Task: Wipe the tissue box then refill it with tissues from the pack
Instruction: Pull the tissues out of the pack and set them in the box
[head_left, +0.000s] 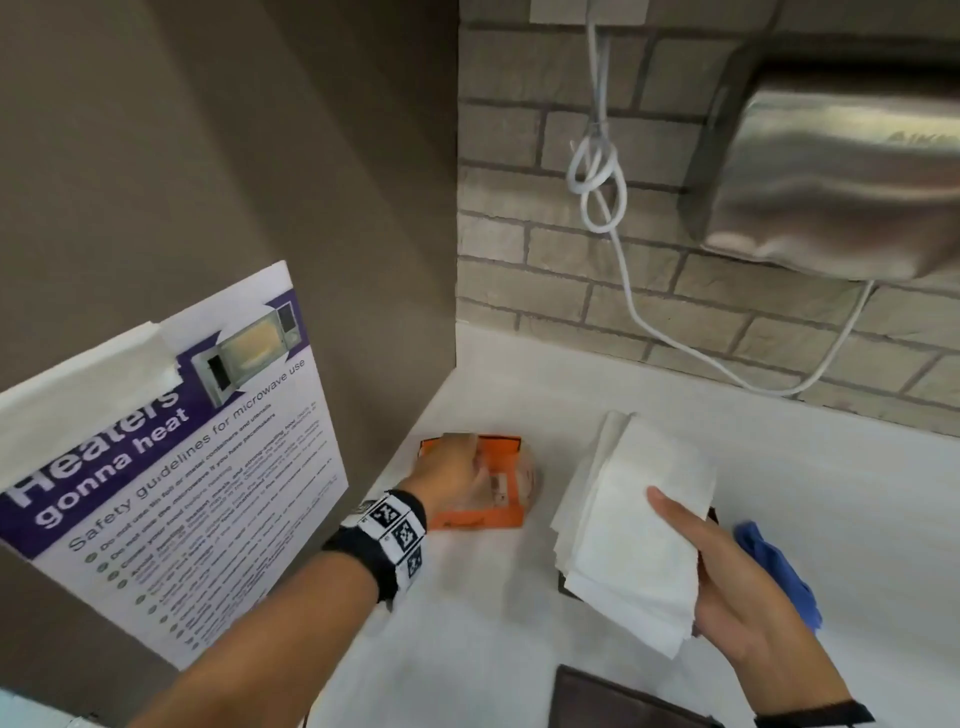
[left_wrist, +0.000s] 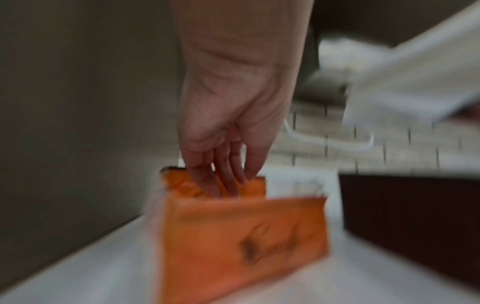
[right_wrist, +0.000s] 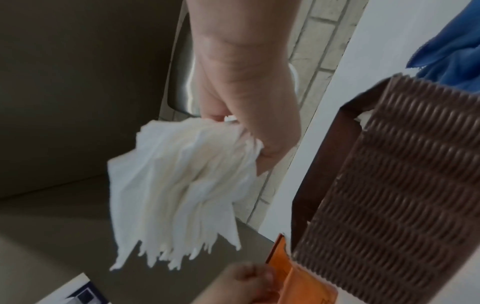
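1. The right hand (head_left: 737, 587) is gripping a thick stack of white tissues (head_left: 631, 525), thumb lying across the top sheet and the fingers curled underneath; in the right wrist view the sheets (right_wrist: 182, 185) are fanning out loosely from the fist (right_wrist: 249, 115).
2. The left hand (head_left: 452, 480) is reaching down onto the orange tissue pack (head_left: 493, 488), its fingers (left_wrist: 221, 181) dipping into the open top of the pack (left_wrist: 241, 236). That view is blurred, so I cannot tell whether the fingers are pinching anything.
3. The pack is sitting on the white tabletop (head_left: 493, 623), just to the left of the held tissues and close to the corner of the wall.
4. Directly beneath the right hand and its tissues, the brown woven tissue box (right_wrist: 394, 185) is standing on the tabletop with its top open; from the head view only a dark edge (head_left: 563, 584) is peeking out under the stack.
5. To the right of the right hand, a blue cloth (head_left: 779, 571) is lying on the tabletop beside the box.
6. Near the right forearm, at the picture's lower edge, a dark brown panel (head_left: 613, 699) is lying on the tabletop.
7. Left of the left arm, a microwave safety poster (head_left: 171, 457) is taped to the side wall.
8. Above the right hand, a steel hand dryer (head_left: 841, 176) is hanging on the brick wall, with a knotted white cable (head_left: 597, 171) beside it.
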